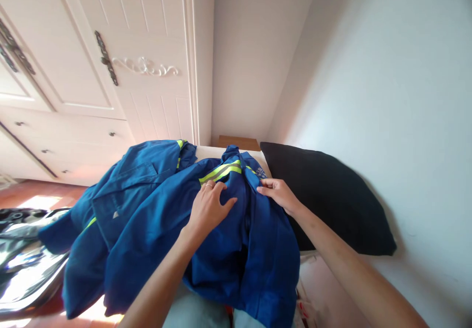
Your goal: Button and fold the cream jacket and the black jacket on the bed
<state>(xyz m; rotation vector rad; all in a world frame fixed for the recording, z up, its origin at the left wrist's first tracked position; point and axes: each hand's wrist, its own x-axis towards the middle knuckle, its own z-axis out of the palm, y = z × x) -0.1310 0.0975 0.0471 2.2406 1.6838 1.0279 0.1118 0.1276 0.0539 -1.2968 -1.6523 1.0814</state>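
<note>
A blue work jacket point(221, 220) with a yellow and grey reflective stripe lies spread out in front of me, its lower part hanging over the near edge. My left hand point(209, 204), with a ring on one finger, rests on the cloth just below the stripe, the thumb spread from the fingers. At the jacket's right front edge my right hand point(278, 193) pinches the fabric between thumb and fingers, beside a small patterned patch. Left of it, partly overlapped, lies another blue garment point(140, 175) with a pocket and yellow trim.
A black cushion-like object point(324, 195) leans by the white wall point(398, 97) at right. A white wardrobe point(155, 18) with ornate handles stands behind. On the wooden floor point(40, 190) at left is an open suitcase point(33, 293) with items inside.
</note>
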